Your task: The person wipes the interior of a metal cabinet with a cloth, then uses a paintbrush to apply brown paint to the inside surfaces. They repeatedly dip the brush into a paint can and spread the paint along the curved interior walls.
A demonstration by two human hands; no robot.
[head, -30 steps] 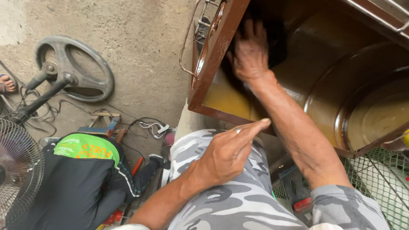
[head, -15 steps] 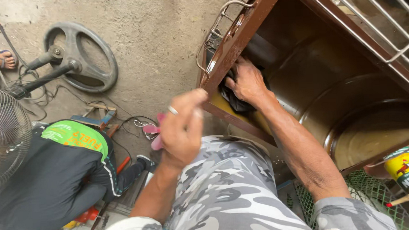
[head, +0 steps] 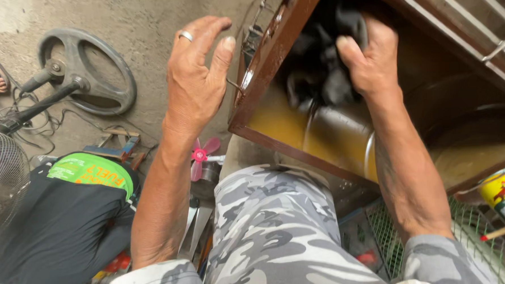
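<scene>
A crumpled black cloth (head: 322, 59) sits inside the brown, rust-coloured metal housing (head: 277, 55), pressed against the shiny steel drum (head: 337, 138) within. The right hand (head: 371, 57) is clenched on it, fingers curled over the wad. Half a second ago that hand was lower, near the housing's front lip; now cloth and hand have gone higher and deeper, which reads as a wiping stroke across the inner surface. The left hand (head: 196, 76) holds nothing; it has risen from lap level and hovers with fingers spread beside the housing's edge. Below lie grey camouflage trousers (head: 268, 232); further left, another person in a black shirt (head: 57, 224) crouches near a grey wheel (head: 87, 69).
</scene>
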